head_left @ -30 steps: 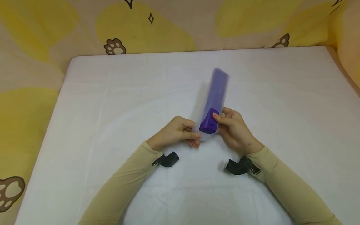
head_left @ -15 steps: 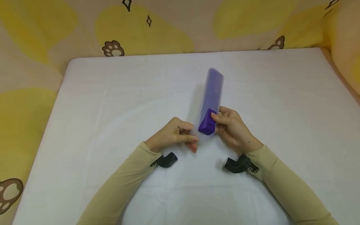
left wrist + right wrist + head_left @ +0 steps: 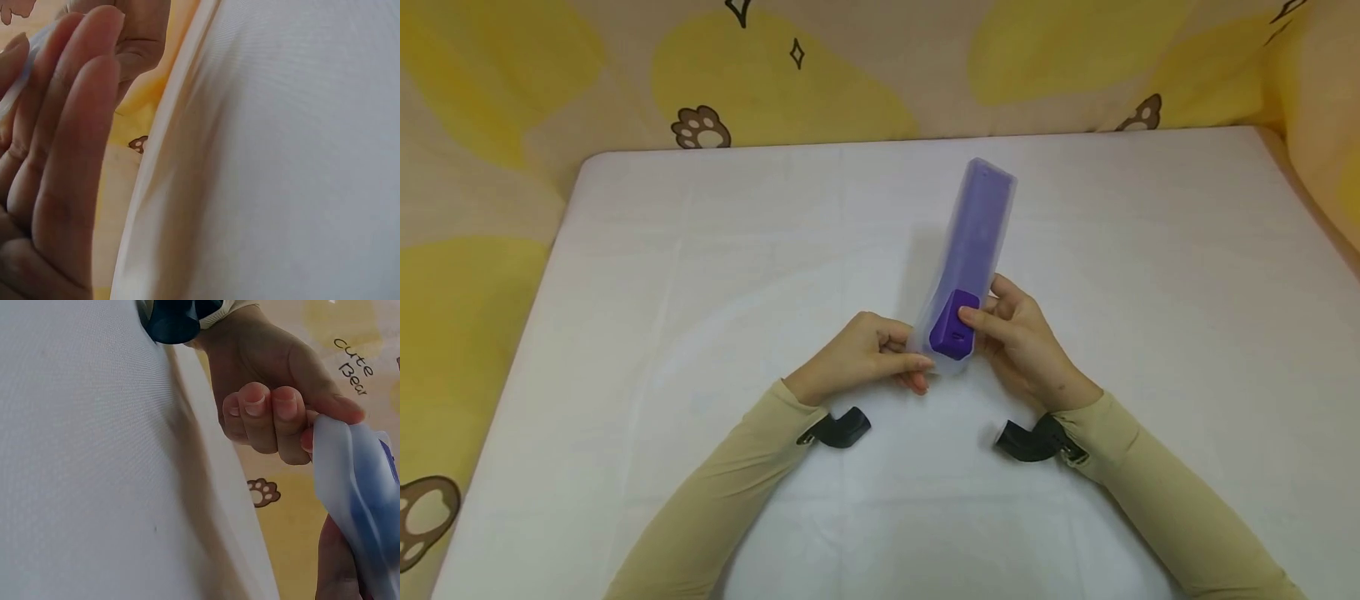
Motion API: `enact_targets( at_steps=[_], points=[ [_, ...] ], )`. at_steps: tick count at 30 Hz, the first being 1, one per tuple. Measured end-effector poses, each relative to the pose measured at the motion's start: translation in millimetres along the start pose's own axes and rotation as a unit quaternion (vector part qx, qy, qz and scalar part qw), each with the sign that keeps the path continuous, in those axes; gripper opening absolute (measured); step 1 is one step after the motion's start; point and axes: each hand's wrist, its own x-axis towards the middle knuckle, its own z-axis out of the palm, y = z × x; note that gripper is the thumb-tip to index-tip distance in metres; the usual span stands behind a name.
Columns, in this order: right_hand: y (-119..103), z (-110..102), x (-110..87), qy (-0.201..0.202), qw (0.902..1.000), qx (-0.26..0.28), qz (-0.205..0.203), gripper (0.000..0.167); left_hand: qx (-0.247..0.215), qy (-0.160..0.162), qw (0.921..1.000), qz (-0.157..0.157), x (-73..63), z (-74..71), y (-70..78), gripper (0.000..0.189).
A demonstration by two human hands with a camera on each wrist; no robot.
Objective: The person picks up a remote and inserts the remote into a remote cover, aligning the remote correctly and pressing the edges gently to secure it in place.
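A long purple remote control (image 3: 951, 333) tilts over the table inside a translucent soft cover (image 3: 981, 208). Its near part shows bare through an opening in the cover, bearing a small dark mark. My left hand (image 3: 868, 354) pinches the cover's near left end between thumb and index finger; its other fingers are bent, as the right wrist view shows. From the right side my right hand (image 3: 1033, 354) grips the remote, thumb on the bare purple part and fingers behind it. In the left wrist view, the left hand's fingers (image 3: 69, 156) hide nearly all of the cover.
Under the hands lies a white-covered table (image 3: 737, 250). Yellow and cream fabric (image 3: 850, 92) with paw prints hangs behind its back edge and left side. A black wrist camera mount (image 3: 842, 427) juts from the left sleeve, another mount (image 3: 1033, 440) from the right.
Over the last half second the remote's far end has swung right and away, and more of its length shows. Both hands keep hold, the right thumb shifting slightly left.
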Motion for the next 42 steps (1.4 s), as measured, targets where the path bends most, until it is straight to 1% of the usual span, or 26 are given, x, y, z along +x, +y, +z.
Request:
enact_targets(
  at_steps=[3, 5, 10, 13, 15, 16, 18, 20, 23, 25, 27, 28, 29, 30, 31, 32, 34, 37, 42],
  points=[
    [1.2, -0.8, -0.5, 0.006, 0.9998, -0.018, -0.009, 0.048, 0.001, 0.006, 0.9999, -0.013, 1.2, 1.0, -2.0, 0.012],
    [1.9, -1.1, -0.9, 0.009, 0.9994, -0.031, -0.014, 0.051, 0.010, 0.009, 0.9996, -0.025, 2.0, 1.6, -3.2, 0.013],
    [2.8, -0.3, -1.7, 0.007, 0.9967, -0.078, -0.022, 0.063, 0.079, 0.021, 0.9951, -0.055, 4.3, 1.8, -6.0, 0.028],
    [2.9, 0.1, -2.6, 0.002, 0.9909, -0.132, -0.026, 0.067, 0.115, 0.055, 0.9898, -0.063, 5.5, 0.9, -7.3, 0.034],
    [3.0, 0.4, -3.2, -0.003, 0.9848, -0.171, -0.027, 0.068, 0.118, 0.089, 0.9871, -0.061, 5.6, 0.2, -7.6, 0.033],
    [3.0, 0.5, -3.4, -0.007, 0.9815, -0.190, -0.027, 0.069, 0.116, 0.109, 0.9857, -0.057, 5.3, -0.2, -7.6, 0.034],
    [3.1, 1.5, -3.8, -0.017, 0.9743, -0.223, -0.030, 0.070, 0.095, 0.148, 0.9839, -0.036, 4.4, -0.5, -7.3, 0.042],
    [3.1, 3.0, -4.1, -0.029, 0.9674, -0.249, -0.035, 0.070, 0.063, 0.183, 0.9812, 0.000, 3.3, -0.2, -6.3, 0.049],
    [3.4, 5.5, -4.6, -0.051, 0.9576, -0.280, -0.043, 0.069, 0.025, 0.220, 0.9735, 0.056, 1.9, 1.4, -3.5, 0.056],
    [3.9, 7.3, -4.7, -0.065, 0.9528, -0.293, -0.046, 0.067, 0.013, 0.233, 0.9688, 0.083, 1.2, 2.8, -1.4, 0.055],
    [4.6, 8.6, -4.8, -0.076, 0.9498, -0.300, -0.046, 0.064, 0.000, 0.240, 0.9659, 0.097, 0.8, 4.3, 0.6, 0.054],
    [4.8, 9.3, -4.9, -0.080, 0.9485, -0.303, -0.047, 0.063, -0.008, 0.242, 0.9650, 0.101, 0.7, 5.0, 1.3, 0.051],
    [5.1, 9.6, -4.9, -0.082, 0.9485, -0.302, -0.047, 0.061, -0.014, 0.242, 0.9644, 0.105, 0.6, 5.6, 1.9, 0.048],
    [5.2, 9.5, -4.9, -0.085, 0.9497, -0.298, -0.045, 0.060, -0.019, 0.241, 0.9637, 0.112, 0.7, 6.0, 1.9, 0.051],
    [5.3, 8.9, -4.8, -0.086, 0.9494, -0.298, -0.047, 0.058, -0.024, 0.242, 0.9630, 0.117, 0.7, 6.3, 2.0, 0.047],
    [5.1, 8.6, -5.2, -0.085, 0.9494, -0.298, -0.049, 0.054, -0.027, 0.241, 0.9624, 0.121, 0.7, 6.6, 1.9, 0.047],
    [4.4, 7.5, -5.9, -0.077, 0.9491, -0.300, -0.057, 0.046, -0.030, 0.240, 0.9618, 0.129, 0.7, 7.0, 1.9, 0.041],
    [3.0, 6.5, -7.3, -0.061, 0.9473, -0.305, -0.078, 0.036, -0.027, 0.237, 0.9618, 0.135, 0.4, 7.6, 2.5, 0.035],
    [2.0, 7.2, -8.6, -0.048, 0.9480, -0.299, -0.099, 0.033, -0.016, 0.230, 0.9607, 0.154, 0.3, 8.5, 4.1, 0.034]
  ],
)
